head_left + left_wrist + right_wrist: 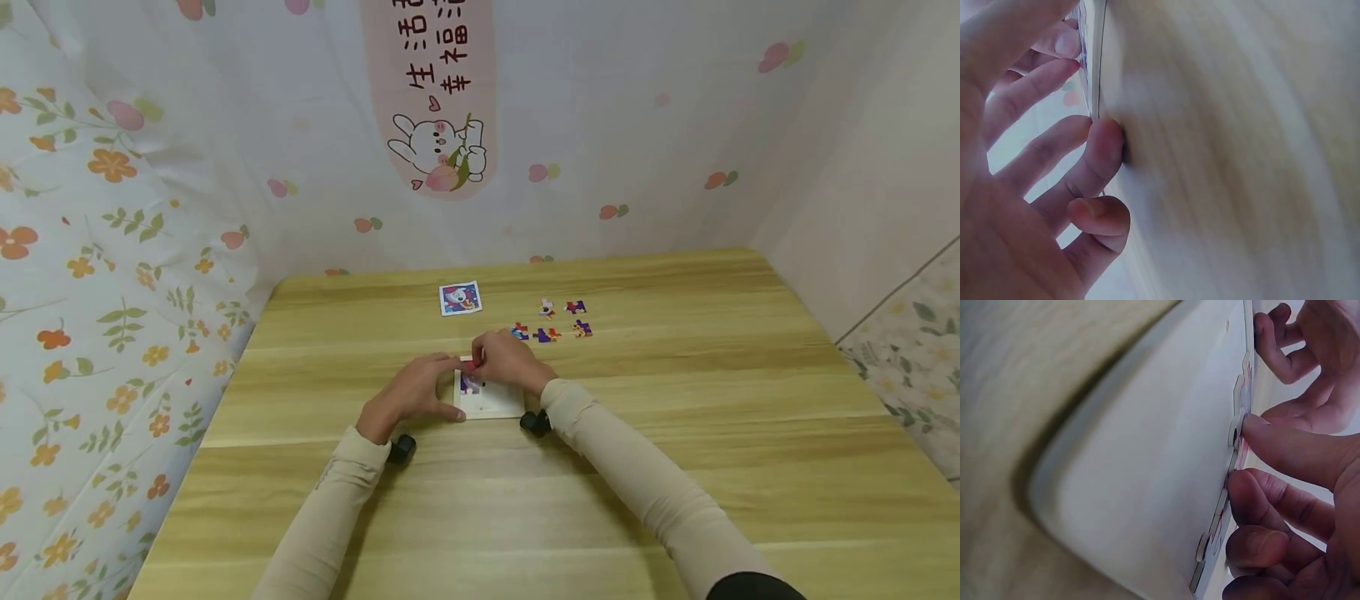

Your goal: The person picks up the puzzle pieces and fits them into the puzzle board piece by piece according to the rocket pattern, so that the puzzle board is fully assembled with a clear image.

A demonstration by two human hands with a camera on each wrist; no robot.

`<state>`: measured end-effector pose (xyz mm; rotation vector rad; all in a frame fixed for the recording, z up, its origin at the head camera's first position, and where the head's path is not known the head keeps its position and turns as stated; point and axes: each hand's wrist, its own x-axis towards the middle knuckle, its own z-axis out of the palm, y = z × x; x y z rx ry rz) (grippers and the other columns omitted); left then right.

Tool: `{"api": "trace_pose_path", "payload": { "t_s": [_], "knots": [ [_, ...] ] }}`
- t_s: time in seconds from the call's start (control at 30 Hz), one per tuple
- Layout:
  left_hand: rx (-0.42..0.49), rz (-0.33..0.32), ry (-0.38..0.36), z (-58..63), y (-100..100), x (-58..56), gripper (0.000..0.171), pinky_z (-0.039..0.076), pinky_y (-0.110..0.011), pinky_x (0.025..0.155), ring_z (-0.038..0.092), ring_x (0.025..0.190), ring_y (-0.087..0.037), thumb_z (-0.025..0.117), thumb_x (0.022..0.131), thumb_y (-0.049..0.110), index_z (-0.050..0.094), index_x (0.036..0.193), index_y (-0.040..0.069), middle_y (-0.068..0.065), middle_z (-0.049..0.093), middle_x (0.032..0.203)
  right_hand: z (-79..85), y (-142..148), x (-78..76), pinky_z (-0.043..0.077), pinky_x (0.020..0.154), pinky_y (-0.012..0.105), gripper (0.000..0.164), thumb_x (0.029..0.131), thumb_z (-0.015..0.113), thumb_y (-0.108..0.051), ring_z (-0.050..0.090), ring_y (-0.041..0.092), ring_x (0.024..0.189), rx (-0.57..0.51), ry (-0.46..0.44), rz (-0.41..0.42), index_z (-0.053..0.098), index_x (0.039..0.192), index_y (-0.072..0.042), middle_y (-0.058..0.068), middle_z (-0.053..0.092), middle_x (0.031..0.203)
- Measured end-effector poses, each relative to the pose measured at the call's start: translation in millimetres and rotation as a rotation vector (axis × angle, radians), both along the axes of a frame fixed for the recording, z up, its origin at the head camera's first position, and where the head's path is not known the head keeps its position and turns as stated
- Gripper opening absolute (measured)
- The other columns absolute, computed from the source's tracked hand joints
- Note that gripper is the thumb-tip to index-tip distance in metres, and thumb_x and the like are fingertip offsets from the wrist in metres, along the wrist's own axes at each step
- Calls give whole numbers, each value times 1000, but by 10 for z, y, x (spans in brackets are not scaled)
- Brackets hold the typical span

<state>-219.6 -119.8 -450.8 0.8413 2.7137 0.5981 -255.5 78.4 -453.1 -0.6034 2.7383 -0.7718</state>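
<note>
A small white puzzle board (501, 403) lies flat on the wooden table, with purple fitted pieces (468, 387) along its left side. My left hand (411, 390) holds the board at its left side, thumb at the near left corner and index finger by the far left corner. Bent over the board's far edge, my right hand (507, 357) pinches a red puzzle piece (470, 365) against the far left part. In the right wrist view, the thumb (1285, 447) and index fingertip sit right at the row of pieces. The left wrist view shows fingertips (1107, 140) along the board's edge.
Several loose puzzle pieces (547, 335) lie beyond the board to the right. A square picture card (460, 298) with a cartoon animal rests farther back on the table (675, 375). Patterned cloth (600, 125) hangs behind the table and along its left side.
</note>
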Motion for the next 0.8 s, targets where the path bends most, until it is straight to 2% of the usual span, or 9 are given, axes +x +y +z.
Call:
{"api": "trace_pose_path", "payload": {
  "t_s": [0.13,0.37,0.6,0.8],
  "knots": [
    [-10,7,5,-25,-12,8,70,44,-49,111,58,128,-29,90,73,40,63,133,17,-8,63,138,-37,0,-2,41,60,23,14,84,82,-21,54,14,68,-3,-6,2,71,85,-13,1,66,75],
    [-14,0,22,-30,-26,-12,74,42,-48,114,53,137,-29,91,71,40,63,136,18,-10,57,147,-46,109,-84,39,56,23,12,90,76,-21,53,13,62,-11,96,-8,70,84,-11,1,65,72],
    [-23,48,-24,-13,-19,-17,83,42,-47,114,54,137,-28,91,71,43,58,142,16,-8,57,148,25,442,-325,44,62,26,10,90,73,-16,57,14,65,-50,145,-4,70,83,-10,3,67,73],
    [-55,73,-34,-8,-20,-3,84,42,-47,114,52,139,-29,90,70,44,58,142,15,-7,55,150,121,755,-557,47,67,31,7,92,71,-13,59,17,68,-83,89,-24,71,89,-7,7,68,78]
  ]
}}
